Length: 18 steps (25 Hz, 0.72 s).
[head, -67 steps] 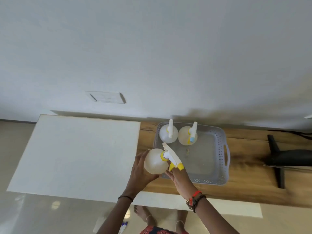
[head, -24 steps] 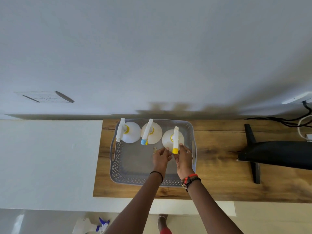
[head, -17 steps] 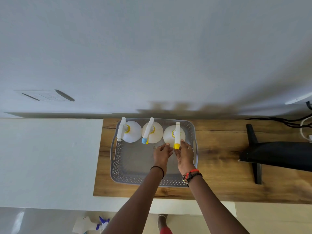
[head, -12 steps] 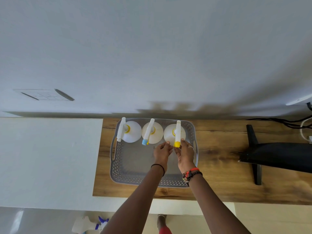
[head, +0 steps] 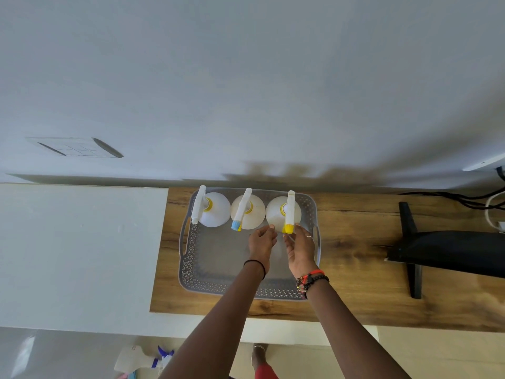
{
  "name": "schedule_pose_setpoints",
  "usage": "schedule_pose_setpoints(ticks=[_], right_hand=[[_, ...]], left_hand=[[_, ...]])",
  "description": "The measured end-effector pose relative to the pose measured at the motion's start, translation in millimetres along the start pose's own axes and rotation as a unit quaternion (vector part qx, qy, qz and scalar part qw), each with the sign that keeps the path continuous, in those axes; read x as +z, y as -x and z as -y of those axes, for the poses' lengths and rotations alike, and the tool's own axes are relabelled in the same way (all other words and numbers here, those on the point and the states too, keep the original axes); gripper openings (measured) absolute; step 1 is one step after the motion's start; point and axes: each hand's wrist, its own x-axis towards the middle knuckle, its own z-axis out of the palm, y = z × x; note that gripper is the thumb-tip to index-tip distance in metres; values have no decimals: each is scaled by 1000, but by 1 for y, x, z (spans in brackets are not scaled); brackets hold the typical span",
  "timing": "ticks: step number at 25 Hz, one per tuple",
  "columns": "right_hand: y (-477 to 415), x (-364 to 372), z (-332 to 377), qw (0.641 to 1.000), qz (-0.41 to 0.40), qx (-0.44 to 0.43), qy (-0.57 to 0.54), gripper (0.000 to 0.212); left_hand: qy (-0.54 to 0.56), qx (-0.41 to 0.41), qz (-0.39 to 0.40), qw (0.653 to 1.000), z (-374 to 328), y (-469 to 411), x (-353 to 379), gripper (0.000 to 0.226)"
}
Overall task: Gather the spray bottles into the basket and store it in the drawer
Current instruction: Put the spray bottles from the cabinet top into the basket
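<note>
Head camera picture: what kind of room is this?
Probably a room in a home. A wooden counter stands against a plain wall with a switch plate, and cables trail behind a black stand.

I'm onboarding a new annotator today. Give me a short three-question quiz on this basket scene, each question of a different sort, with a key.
1. How many spray bottles stand in the grey basket?
2. True or false: the bottles stand in a row along the basket's near edge, closest to the person.
3. Which bottle are both hands beside? A) the white-nozzle bottle B) the blue-tipped bottle C) the yellow-tipped bottle

Key
1. Three.
2. False: they line the far edge, by the wall.
3. C. The left hand and right hand are open just in front of it; whether the fingers touch it is unclear.
</note>
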Motion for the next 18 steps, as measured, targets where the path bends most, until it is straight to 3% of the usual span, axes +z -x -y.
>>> schedule_pose_setpoints(ticks=[8,18], right_hand=[[41,-5,-18,998,-40,-1,52,9],[125,-3,-91,991,6,1,136,23]], left_hand=[[-89,77,-66,991,17,37,-28,27],[-30,170,-100,980,41,114,-142,22]])
